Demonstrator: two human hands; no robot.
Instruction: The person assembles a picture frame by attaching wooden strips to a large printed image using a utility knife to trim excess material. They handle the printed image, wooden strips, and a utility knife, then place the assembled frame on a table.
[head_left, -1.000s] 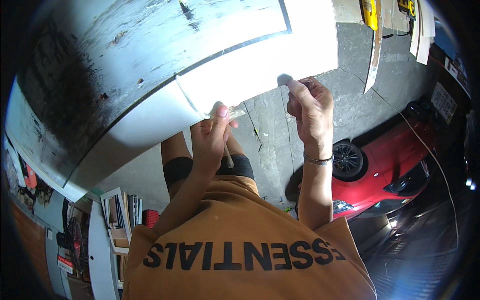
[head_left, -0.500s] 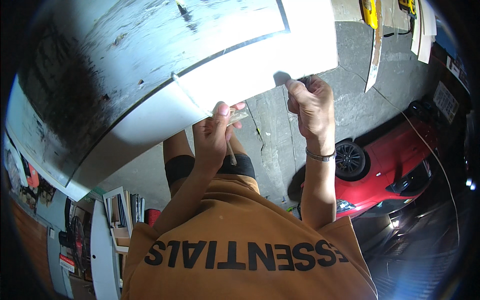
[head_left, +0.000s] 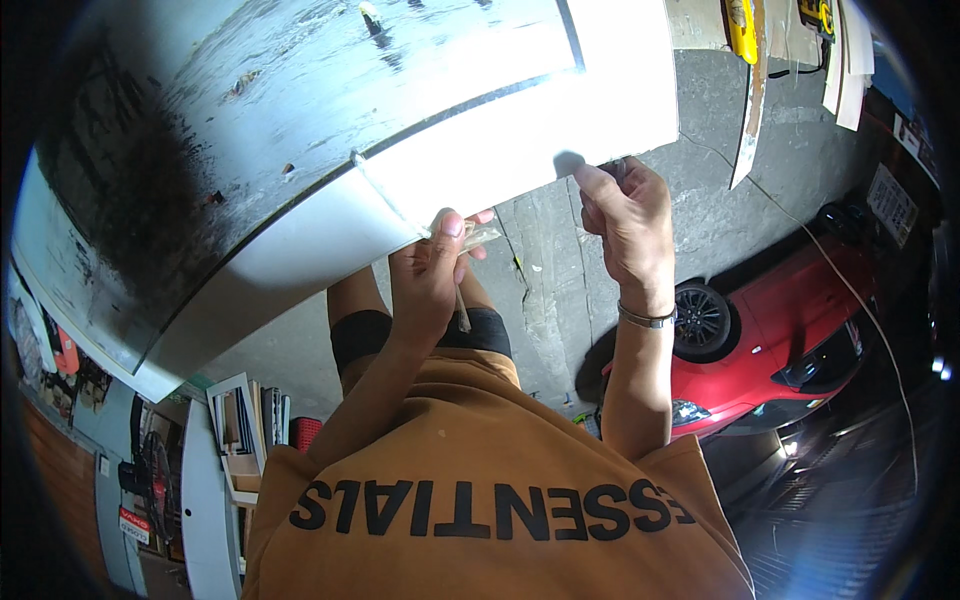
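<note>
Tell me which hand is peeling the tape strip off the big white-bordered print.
The left hand: it pinches the clear tape strip lifting off the print. The right hand, wearing a bracelet, only grips the print's edge.

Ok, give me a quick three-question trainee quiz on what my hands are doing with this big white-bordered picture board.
1. True or false: the right hand pinches the lower edge of the large white-bordered picture board.
2. What stands on the grey paved ground beyond the right hand? A) a red car B) a blue bicycle C) a green bin
3. Which wrist wears the thin metal bracelet?

Key: 1 true; 2 A; 3 the right wrist.
</note>
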